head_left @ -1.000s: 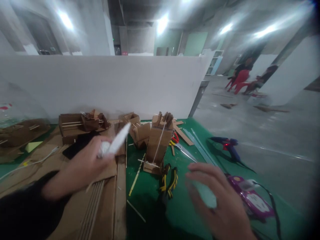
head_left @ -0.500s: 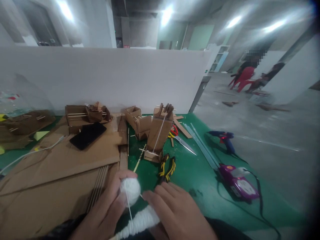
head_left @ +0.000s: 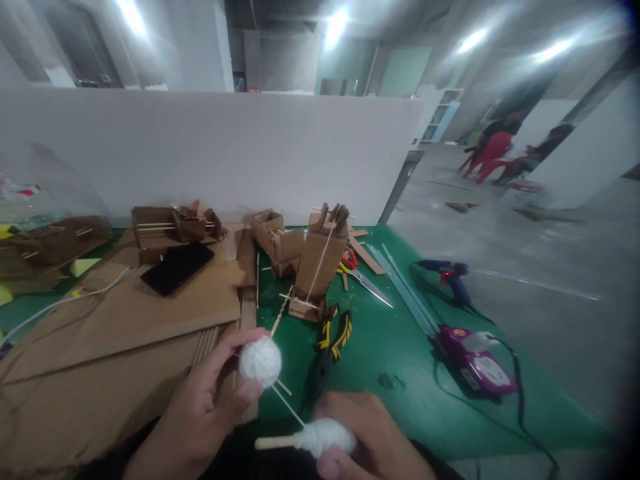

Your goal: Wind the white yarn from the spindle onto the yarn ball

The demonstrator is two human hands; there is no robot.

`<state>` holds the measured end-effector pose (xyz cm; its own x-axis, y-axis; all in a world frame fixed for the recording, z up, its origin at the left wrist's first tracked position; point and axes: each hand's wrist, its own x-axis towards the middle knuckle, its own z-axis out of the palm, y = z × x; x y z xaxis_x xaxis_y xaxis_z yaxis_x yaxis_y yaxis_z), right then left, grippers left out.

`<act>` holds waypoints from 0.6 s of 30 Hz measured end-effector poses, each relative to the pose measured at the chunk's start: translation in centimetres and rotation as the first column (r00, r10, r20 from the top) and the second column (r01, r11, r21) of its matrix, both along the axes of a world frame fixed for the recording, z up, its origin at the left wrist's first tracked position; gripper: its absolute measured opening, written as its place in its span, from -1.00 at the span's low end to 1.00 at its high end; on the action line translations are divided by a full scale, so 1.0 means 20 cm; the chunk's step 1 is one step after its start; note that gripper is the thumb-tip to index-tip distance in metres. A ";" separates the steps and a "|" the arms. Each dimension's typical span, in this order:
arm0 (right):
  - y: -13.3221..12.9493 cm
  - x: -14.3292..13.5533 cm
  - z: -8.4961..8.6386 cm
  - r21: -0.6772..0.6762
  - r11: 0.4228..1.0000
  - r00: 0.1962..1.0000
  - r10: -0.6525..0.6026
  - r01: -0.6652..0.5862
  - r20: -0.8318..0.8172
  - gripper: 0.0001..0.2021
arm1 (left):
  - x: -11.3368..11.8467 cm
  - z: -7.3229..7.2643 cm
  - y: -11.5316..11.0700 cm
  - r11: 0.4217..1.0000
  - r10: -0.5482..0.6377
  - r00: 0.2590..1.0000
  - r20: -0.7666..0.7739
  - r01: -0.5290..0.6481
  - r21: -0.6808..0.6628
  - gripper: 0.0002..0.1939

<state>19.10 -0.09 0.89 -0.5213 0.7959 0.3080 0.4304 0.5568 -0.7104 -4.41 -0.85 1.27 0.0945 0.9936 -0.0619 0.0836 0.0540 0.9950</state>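
A round ball of white yarn [head_left: 261, 361] sits between the thumb and fingers of my left hand [head_left: 200, 407]. Lower right, my right hand [head_left: 375, 423] is closed around a wooden stick wound with white yarn [head_left: 325, 435], its bare end pointing left. One taut strand runs from the ball down to the wound stick. Just beyond my hands lie black-and-yellow pliers [head_left: 341, 337]. A cardboard piece with finger-like strips and a string [head_left: 318, 267] leans behind them. Beside it, a twisted thin stick [head_left: 281, 311] slants down toward the ball.
Cardboard sheets [head_left: 120, 333] with a black phone [head_left: 177, 268] cover the left. Scissors [head_left: 370, 287], clear glue sticks [head_left: 405, 293], a blue glue gun [head_left: 447, 273] and a purple power box [head_left: 475, 367] with a cable lie right. A white partition [head_left: 240, 153] stands behind; people sit beyond.
My right hand has moved right and down with the wound stick, away from the ball. The strand between them is longer, and the stick's bare end now shows. The ball stays in my left hand.
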 end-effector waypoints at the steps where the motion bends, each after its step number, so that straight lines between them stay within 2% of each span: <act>1: 0.00 0.01 0.00 -0.022 1.000 1.000 0.005 -0.005 -0.014 -0.38 | -0.01 0.00 0.00 1.000 -0.013 1.000 -0.027 0.013 -0.019 -0.57; 3: 0.01 0.03 -0.01 -0.062 0.998 0.999 0.029 -0.031 -0.037 -0.38 | -0.01 -0.01 -0.01 0.998 -0.020 0.998 -0.055 0.017 -0.059 -0.54; 7: 0.03 0.04 -0.04 -0.147 0.973 0.984 0.172 -0.177 -0.046 -0.38 | 0.02 0.00 -0.01 0.996 0.013 0.999 -0.040 -0.016 -0.084 -0.50; 11: 0.04 0.03 -0.07 -0.207 0.959 0.975 0.211 -0.192 0.074 -0.38 | 0.07 0.03 -0.02 0.990 0.036 0.993 0.114 -0.020 -0.138 -0.51; 14: 0.06 0.03 -0.08 -0.312 0.915 0.942 0.308 -0.255 0.136 -0.43 | 0.08 0.04 -0.02 0.985 -0.027 0.970 0.240 0.067 -0.159 -0.49; 16: 0.09 0.04 -0.08 -0.371 0.880 0.921 0.368 -0.298 0.131 -0.47 | 0.08 0.05 -0.02 0.974 -0.123 0.946 0.301 0.173 -0.145 -0.47; 18: 0.12 0.06 -0.07 -0.396 0.872 0.921 0.365 -0.288 0.134 -0.51 | 0.07 0.05 -0.02 0.955 -0.217 0.923 0.318 0.269 -0.128 -0.46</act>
<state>20.28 2.24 -0.54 -0.7898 0.6042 -0.1055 0.4219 0.4105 -0.8084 -2.97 -1.33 2.23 0.3712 0.9155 -0.1552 -0.1831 0.2360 0.9543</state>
